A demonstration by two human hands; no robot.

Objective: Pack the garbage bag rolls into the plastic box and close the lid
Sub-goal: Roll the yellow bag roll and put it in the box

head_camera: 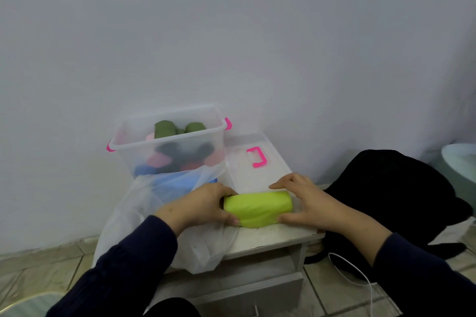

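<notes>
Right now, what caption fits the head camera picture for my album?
Both hands, left hand and right hand, hold a lime-green roll before the open plastic box.

White stand (270, 238): box (170, 154), lid (247, 162), bag (164, 213).

No legible text — none anywhere

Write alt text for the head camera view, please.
Both hands, left hand and right hand, grip a lime-green roll on a small white table. Behind stands the open plastic box with rolls inside, its lid beside it.
</notes>
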